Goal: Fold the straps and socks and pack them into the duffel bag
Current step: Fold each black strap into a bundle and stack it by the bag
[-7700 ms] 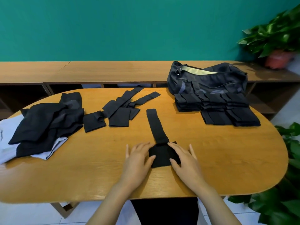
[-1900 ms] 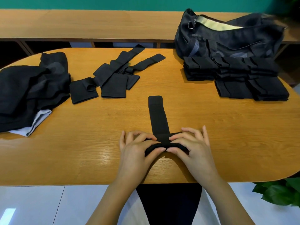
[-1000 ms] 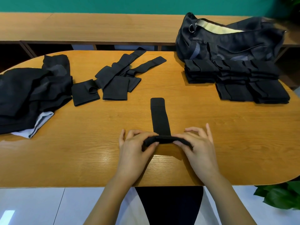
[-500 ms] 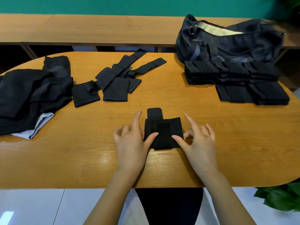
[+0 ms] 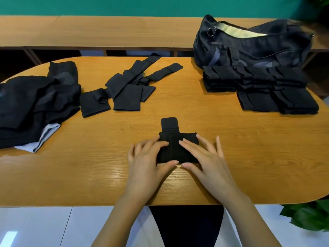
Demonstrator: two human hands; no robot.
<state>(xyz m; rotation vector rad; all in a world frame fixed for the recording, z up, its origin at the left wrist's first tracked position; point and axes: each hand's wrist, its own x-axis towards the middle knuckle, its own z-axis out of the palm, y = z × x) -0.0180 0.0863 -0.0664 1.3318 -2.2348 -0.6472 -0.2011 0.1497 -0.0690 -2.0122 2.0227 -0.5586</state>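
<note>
Pressing folded strap (image 5: 175, 151) — left hand (image 5: 146, 158), right hand (image 5: 204, 158).

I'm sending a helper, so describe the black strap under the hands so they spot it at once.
On the oval wooden table, look to the middle of the near edge. The left hand and right hand rest on a black fabric strap folded into a small square. Unlike the loose black straps behind and the stacked ones by the dark duffel bag, it shows one short rounded tab.

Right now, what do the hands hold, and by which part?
Nothing is gripped: left hand and right hand press the folded strap flat, fingers on its top, thumbs at its near edge.
</note>
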